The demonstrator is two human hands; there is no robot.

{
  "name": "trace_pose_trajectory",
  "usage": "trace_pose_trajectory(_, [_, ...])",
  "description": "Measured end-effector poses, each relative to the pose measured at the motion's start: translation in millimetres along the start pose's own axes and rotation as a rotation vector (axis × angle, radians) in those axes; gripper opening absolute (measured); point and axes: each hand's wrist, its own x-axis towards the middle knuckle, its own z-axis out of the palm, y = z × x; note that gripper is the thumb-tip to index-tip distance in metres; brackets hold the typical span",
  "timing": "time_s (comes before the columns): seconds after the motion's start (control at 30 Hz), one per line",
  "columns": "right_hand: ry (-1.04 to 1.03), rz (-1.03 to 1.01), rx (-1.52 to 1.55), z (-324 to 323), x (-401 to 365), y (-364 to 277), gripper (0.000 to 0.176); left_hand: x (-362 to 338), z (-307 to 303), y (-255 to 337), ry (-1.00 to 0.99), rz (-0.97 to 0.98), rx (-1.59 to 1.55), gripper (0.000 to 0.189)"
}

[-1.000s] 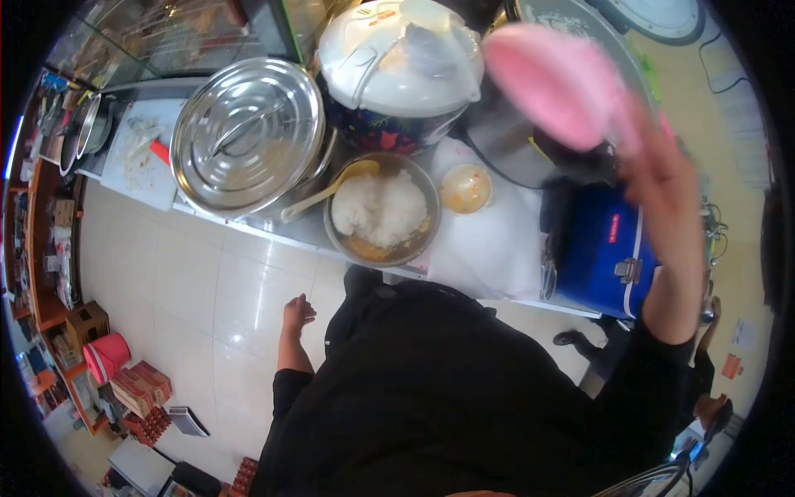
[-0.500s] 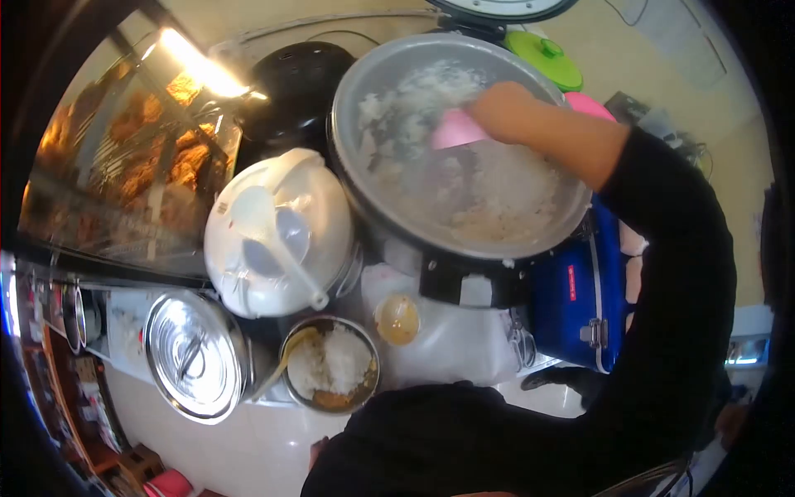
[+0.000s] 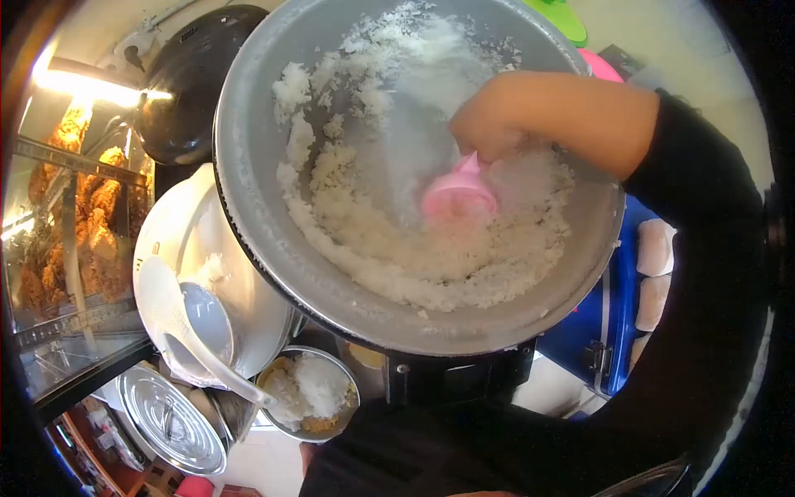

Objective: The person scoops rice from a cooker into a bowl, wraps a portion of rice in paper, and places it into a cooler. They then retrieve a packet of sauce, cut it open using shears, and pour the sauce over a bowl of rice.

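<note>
My right hand (image 3: 489, 124) is deep inside a large grey rice cooker pot (image 3: 240, 157), with its fingers closed on the handle of a pink scoop (image 3: 460, 195). The round end of the scoop rests among the white cooked rice (image 3: 397, 265), which lies along the pot's wall and bottom. Steam blurs part of the rice. Only a sliver of what seems to be my left hand (image 3: 307, 455) shows at the lower edge, beside my dark clothing; its fingers are hidden. Closest to it is a metal bowl (image 3: 358, 406) holding rice and a brownish food.
A white rice cooker (image 3: 157, 224) with a white ladle (image 3: 166, 302) on its lid stands left of the pot. Fried pieces (image 3: 99, 207) fill a lit glass case. A shiny lidded metal pot (image 3: 170, 422) is lower left, a blue cooler box (image 3: 571, 335) at right.
The view has come closer to the pot. My right hand has moved the pink scoop down and toward me, into the rice at the near side.
</note>
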Motion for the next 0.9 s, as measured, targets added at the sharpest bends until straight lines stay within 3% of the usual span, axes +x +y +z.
trace_pose_trajectory(0.17, [-0.198,-0.053,0.310,5.2,2.3,-11.0,0.025,6.8,2.2,-3.2,-0.008,0.005,-0.001,0.046])
trace_pose_trajectory(0.3, [-0.062,-0.192,0.366,11.4,-0.8,-14.4,0.031,4.1,0.7,-2.1,-0.009,0.020,0.005,0.047])
trace_pose_trajectory(0.47, [0.041,-0.193,0.413,5.7,-24.8,-21.3,0.034,1.0,-1.9,-12.0,-0.013,0.121,0.125,0.048])
trace_pose_trajectory(0.6, [-0.041,-0.139,0.448,2.5,-30.0,-15.2,0.031,1.2,-4.9,-18.4,0.013,0.233,0.272,0.049])
trace_pose_trajectory(0.67, [-0.152,-0.044,0.507,-11.5,-48.4,-20.1,0.028,-0.1,-10.2,-16.3,0.006,0.074,0.018,0.053])
trace_pose_trajectory(0.73, [-0.180,-0.078,0.556,-15.4,-45.0,-13.3,0.026,-1.2,-5.0,-15.0,0.000,-0.090,-0.248,0.056])
trace_pose_trajectory(0.87, [-0.082,-0.039,0.592,-27.9,-40.6,0.3,0.023,-5.2,-0.1,-20.6,0.082,-0.023,-0.246,0.051])
trace_pose_trajectory(0.9, [0.058,-0.030,0.547,-27.7,-36.5,-1.4,0.022,-5.4,-0.1,-21.8,0.060,-0.016,-0.249,0.049])
